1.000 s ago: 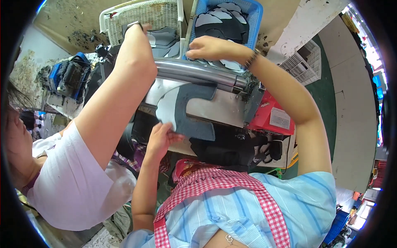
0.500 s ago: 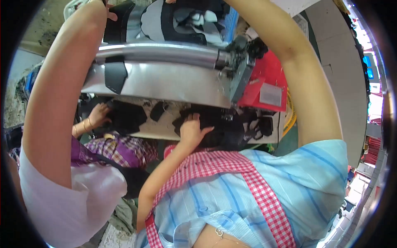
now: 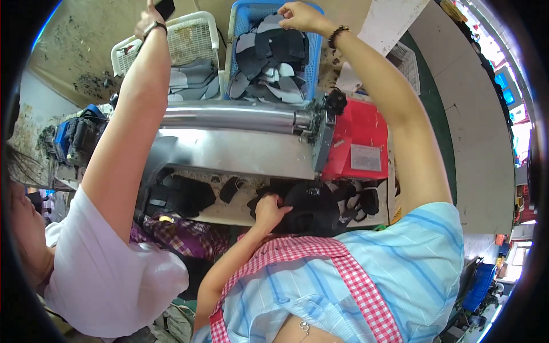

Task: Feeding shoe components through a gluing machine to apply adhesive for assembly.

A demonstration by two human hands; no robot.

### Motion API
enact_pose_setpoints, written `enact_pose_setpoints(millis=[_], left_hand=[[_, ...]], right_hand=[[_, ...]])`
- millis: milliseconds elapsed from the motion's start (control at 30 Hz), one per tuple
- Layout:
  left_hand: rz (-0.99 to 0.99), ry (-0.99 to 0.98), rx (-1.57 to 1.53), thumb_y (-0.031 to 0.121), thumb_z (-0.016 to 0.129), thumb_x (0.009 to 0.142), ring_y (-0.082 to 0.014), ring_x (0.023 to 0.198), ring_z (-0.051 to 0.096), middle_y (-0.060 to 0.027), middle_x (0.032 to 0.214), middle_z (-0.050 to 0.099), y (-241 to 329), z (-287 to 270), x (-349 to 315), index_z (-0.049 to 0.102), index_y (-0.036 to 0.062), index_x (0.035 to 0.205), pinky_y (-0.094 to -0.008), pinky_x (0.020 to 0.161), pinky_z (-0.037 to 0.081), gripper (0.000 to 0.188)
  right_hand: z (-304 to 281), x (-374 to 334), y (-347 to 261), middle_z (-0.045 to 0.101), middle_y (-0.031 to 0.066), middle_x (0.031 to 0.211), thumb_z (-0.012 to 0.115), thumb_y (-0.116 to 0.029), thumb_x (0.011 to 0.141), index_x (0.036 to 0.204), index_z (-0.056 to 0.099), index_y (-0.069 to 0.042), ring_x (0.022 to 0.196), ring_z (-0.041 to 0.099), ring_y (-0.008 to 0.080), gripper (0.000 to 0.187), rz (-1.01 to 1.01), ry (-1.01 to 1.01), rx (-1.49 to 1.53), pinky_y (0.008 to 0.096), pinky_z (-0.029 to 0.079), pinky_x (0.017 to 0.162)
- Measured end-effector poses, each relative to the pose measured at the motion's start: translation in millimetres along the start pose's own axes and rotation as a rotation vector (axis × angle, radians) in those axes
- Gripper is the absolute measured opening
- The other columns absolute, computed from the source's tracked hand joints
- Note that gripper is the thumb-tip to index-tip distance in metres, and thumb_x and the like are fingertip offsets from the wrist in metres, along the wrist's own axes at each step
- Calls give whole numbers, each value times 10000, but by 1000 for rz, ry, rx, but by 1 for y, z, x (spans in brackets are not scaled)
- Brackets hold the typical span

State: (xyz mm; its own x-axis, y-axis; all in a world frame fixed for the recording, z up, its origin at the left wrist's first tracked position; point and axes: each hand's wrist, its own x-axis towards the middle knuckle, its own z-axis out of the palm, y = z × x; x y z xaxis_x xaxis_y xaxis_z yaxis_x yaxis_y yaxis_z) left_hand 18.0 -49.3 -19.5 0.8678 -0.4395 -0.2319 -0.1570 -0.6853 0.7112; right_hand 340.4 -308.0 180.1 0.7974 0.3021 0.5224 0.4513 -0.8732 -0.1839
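My left hand (image 3: 271,212) is over the near ledge, its fingers bent and its thumb at the edge of a black cut piece (image 3: 311,208); it appears to grip that piece. Stretched out to the far side, my right hand (image 3: 300,17) is above the blue basket (image 3: 231,48). Its fingers are curled and drawn together beside a grey cut piece (image 3: 269,24); whatever is between them is too small to make out. Black, grey and whitish cut pieces (image 3: 280,43) lie heaped in that basket. Between my hands stands a red-ended machine (image 3: 354,137) with a long metal roller (image 3: 229,118) and a steel plate (image 3: 246,151).
On the left, a co-worker's hand (image 3: 150,23) with a watch holds a black piece (image 3: 165,8). A white basket (image 3: 189,23) stands beside the blue one, with stacked grey pieces (image 3: 194,77) near it. More black pieces (image 3: 186,194) lie on the ledge (image 3: 220,216).
The view has shifted to show more of the far side. The black piece is gone from the steel plate, and the co-worker's hand has left the ledge. My right hand now shows above the basket.
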Motion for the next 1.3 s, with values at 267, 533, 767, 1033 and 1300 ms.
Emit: enact_pose_setpoints(millis=[267, 533, 767, 1033, 1300], left_hand=[[352, -85, -427, -56, 574, 697, -268, 842, 609, -127, 867, 606, 2, -92, -63, 521, 11, 855, -290, 737, 458, 180], [-286, 200, -1255, 123, 511, 895, -96, 684, 615, -41, 887, 631, -21, -140, -50, 527, 29, 1068, -228, 516, 500, 198], [-283, 262, -1185, 159, 517, 891, -123, 632, 620, -65, 838, 619, -35, -160, 16, 558, -11, 961, -228, 501, 513, 188], [-251, 246, -937, 351, 536, 889, -135, 579, 628, -124, 820, 652, -12, -176, 10, 533, -24, 965, -194, 467, 488, 382], [-126, 336, -1293, 222, 550, 879, -169, 750, 624, -145, 966, 605, 9, -171, 23, 535, -62, 1008, -264, 662, 521, 311]], right_hand=[[-78, -65, -111, 614, 108, 1035, 622, -259, 805, 1091, 562, -12, 946, 587, 208, 383, -90, -451, 318, 296, 469, 821], [-8, -53, -150, 591, 175, 1051, 585, -312, 820, 1071, 562, 0, 977, 567, 263, 402, -196, -609, 283, 362, 454, 857], [76, -12, -156, 408, 184, 1329, 287, -761, 758, 1288, 437, -39, 1218, 412, 318, 908, 43, -1189, 259, 500, 361, 950], [79, -15, -125, 610, 111, 718, 628, -441, 732, 750, 624, 5, 681, 586, 199, 446, 31, -848, 88, 327, 455, 602], [12, -112, -240, 613, 121, 796, 599, -259, 741, 771, 568, -37, 739, 614, 247, 227, -557, -465, -119, 357, 467, 669]])
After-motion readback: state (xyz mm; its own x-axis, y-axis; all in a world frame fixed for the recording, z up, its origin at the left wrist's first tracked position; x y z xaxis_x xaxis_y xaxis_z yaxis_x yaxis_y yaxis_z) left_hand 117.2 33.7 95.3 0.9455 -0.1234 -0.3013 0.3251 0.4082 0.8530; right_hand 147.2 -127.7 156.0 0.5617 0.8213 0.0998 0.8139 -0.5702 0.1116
